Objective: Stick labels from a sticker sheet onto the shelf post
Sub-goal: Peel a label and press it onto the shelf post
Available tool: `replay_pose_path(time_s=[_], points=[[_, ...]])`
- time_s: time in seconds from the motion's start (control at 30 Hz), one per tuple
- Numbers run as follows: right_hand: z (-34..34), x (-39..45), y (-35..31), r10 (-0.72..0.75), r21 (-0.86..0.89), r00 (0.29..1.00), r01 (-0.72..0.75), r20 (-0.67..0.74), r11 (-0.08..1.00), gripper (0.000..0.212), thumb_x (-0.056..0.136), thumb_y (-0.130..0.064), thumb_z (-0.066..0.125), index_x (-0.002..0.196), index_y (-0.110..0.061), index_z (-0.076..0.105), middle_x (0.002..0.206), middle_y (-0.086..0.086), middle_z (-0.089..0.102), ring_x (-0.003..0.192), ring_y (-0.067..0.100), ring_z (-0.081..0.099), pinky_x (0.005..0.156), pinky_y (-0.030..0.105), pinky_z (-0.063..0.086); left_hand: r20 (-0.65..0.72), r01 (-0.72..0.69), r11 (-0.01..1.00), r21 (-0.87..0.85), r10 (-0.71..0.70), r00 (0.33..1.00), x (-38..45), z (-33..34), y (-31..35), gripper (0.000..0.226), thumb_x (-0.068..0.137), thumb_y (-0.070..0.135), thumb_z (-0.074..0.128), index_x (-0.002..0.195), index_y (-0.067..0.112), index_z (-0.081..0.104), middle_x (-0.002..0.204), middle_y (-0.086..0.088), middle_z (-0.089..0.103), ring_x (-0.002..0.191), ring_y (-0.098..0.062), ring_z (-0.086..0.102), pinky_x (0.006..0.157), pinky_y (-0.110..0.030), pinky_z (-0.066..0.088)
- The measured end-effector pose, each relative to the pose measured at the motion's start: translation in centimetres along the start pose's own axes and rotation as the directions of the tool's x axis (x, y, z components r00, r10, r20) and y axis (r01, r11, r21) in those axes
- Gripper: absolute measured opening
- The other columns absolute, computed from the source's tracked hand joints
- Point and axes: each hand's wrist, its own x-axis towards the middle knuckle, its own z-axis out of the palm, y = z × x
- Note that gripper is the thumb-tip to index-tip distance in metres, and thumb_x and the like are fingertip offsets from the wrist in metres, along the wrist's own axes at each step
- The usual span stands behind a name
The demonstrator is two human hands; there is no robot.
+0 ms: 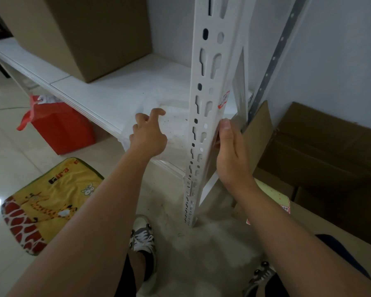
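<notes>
Fingers of right hand (pixel 231 153) pressed flat against white slotted metal shelf post (pixel 204 103), thumb on its edge. Left hand (pixel 149 133) loosely curled, holding nothing, beside post. Red-and-white label (pixel 223 100) stuck on post above right thumb.

Single head view, facing forward-down, close on shelf post (pixel 204 116).

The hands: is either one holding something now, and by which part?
The left hand holds nothing; its fingers are loosely curled in the air. The right hand rests against the shelf post at its right edge, thumb up; a grip cannot be told.
</notes>
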Motion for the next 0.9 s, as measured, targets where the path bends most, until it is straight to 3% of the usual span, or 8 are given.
replay_pose_path(time_s=[0.07, 0.13, 0.2, 0.27, 0.37, 0.6, 0.8, 0.9], points=[[0.4, 0.0, 0.2, -0.003, -0.023, 1.000, 0.003, 0.008, 1.000, 0.041, 0.101, -0.045, 0.028, 0.099, -0.016, 0.056, 0.090, -0.003, 0.062, 0.085, 0.007, 0.062, 0.074, 0.019, 0.052, -0.012, -0.012, 0.989, -0.145, 0.011, 1.000, -0.5, -0.3, 0.5, 0.061, 0.089, -0.002, 0.044, 0.141, 0.028, 0.037, 0.140, -0.010, 0.036, 0.113, -0.032, 0.052, 0.100, -0.048, 0.048], [0.7, -0.1, 0.3, -0.041, -0.065, 0.999, 0.043, 0.031, 0.997, 0.040, 0.099, -0.048, 0.025, 0.100, -0.019, 0.054, 0.094, 0.007, 0.062, 0.087, 0.022, 0.063, 0.076, 0.042, 0.055, -0.172, -0.080, 0.936, -0.342, 0.021, 0.985, -1.5, -0.8, 1.7, 0.043, 0.097, 0.007, 0.041, 0.137, 0.020, 0.047, 0.134, -0.007, 0.051, 0.110, -0.027, 0.059, 0.095, -0.041, 0.052], [0.9, -0.1, 0.0, -0.094, -0.103, 0.993, 0.101, 0.067, 0.990, 0.030, 0.096, -0.051, 0.025, 0.099, -0.033, 0.048, 0.098, 0.009, 0.061, 0.090, 0.026, 0.063, 0.074, 0.049, 0.055, -0.345, -0.212, 0.834, -0.509, 0.028, 0.938, -3.1, -1.4, 3.5, 0.034, 0.101, 0.017, 0.036, 0.131, 0.017, 0.052, 0.123, -0.002, 0.060, 0.103, -0.016, 0.062, 0.093, -0.033, 0.053], [0.6, 0.1, 0.0, -0.113, -0.111, 0.987, 0.126, 0.119, 0.986, 0.024, 0.095, -0.055, 0.025, 0.104, -0.041, 0.042, 0.106, 0.005, 0.059, 0.096, 0.022, 0.062, 0.076, 0.048, 0.056, -0.458, -0.370, 0.720, -0.588, 0.080, 0.885, -5.1, -2.0, 5.5, 0.040, 0.096, 0.026, 0.035, 0.133, 0.018, 0.047, 0.120, 0.000, 0.058, 0.098, -0.009, 0.060, 0.085, -0.021, 0.052], [0.0, 0.4, 0.0, -0.114, -0.115, 0.976, 0.136, 0.186, 0.984, 0.049, 0.092, -0.068, 0.020, 0.117, -0.034, 0.043, 0.109, 0.002, 0.060, 0.098, 0.019, 0.063, 0.078, 0.047, 0.057, -0.507, -0.530, 0.629, -0.569, 0.240, 0.828, -7.7, -1.8, 7.3, 0.057, 0.089, 0.042, 0.038, 0.142, 0.022, 0.029, 0.131, -0.003, 0.049, 0.109, -0.014, 0.059, 0.087, -0.022, 0.053], [-0.6, 0.6, 0.0, -0.126, -0.113, 0.968, 0.153, 0.215, 0.982, 0.025, 0.108, -0.021, 0.028, 0.128, -0.031, 0.041, 0.109, -0.029, 0.055, 0.105, -0.003, 0.058, 0.089, 0.023, 0.052, -0.482, -0.552, 0.608, -0.570, 0.296, 0.825, -8.9, 0.6, 9.3, 0.073, 0.088, 0.038, 0.044, 0.151, 0.010, 0.019, 0.150, -0.010, 0.041, 0.132, -0.026, 0.049, 0.102, -0.049, 0.050], [-1.2, 0.2, -0.2, -0.112, -0.121, 0.970, 0.141, 0.218, 0.983, 0.031, 0.107, -0.027, 0.028, 0.127, -0.013, 0.047, 0.108, 0.000, 0.065, 0.101, 0.016, 0.062, 0.086, 0.042, 0.054, -0.481, -0.562, 0.544, -0.623, 0.299, 0.824, -8.9, 0.7, 9.4, 0.065, 0.090, 0.025, 0.045, 0.148, 0.005, 0.021, 0.145, -0.013, 0.042, 0.129, -0.025, 0.049, 0.102, -0.046, 0.049], [-1.1, 0.0, -0.5, -0.146, -0.122, 0.970, 0.172, 0.194, 0.978, 0.028, 0.104, -0.031, 0.027, 0.120, -0.023, 0.049, 0.103, -0.001, 0.065, 0.096, 0.013, 0.064, 0.082, 0.041, 0.055, -0.492, -0.585, 0.513, -0.629, 0.320, 0.809, -9.0, 0.5, 9.4, 0.065, 0.089, 0.029, 0.043, 0.145, 0.005, 0.024, 0.138, -0.014, 0.045, 0.121, -0.025, 0.053, 0.099, -0.045, 0.051]])
